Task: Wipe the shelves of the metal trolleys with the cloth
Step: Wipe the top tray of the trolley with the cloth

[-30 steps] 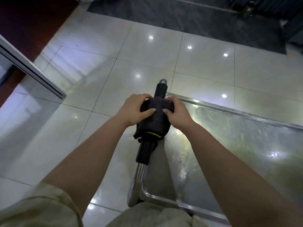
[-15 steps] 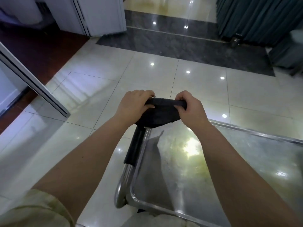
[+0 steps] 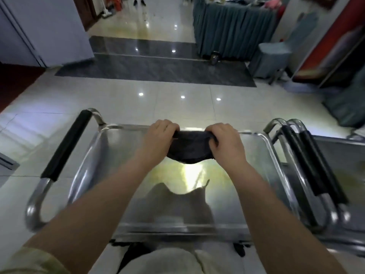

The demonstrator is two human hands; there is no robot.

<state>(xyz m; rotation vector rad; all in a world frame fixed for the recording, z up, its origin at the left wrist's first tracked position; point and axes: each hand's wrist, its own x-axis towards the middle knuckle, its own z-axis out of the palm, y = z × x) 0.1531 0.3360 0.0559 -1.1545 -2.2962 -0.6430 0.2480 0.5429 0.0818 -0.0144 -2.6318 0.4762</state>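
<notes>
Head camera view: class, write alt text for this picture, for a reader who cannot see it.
Two bare hands, left and right, stretch a dark cloth between them above the shiny top shelf of a metal trolley. A black-padded handle stands at its left end, a second trolley sits at the right, and glossy pale floor tiles lie beyond.

Both forearms are bare down to the hands, the left hand [image 3: 158, 139] and right hand [image 3: 227, 142] without gloves, rings or a watch, while a pale khaki short sleeve [image 3: 29, 262] (creased, lower left of the frame) and light trousers [image 3: 167, 262] show at bottom.
</notes>
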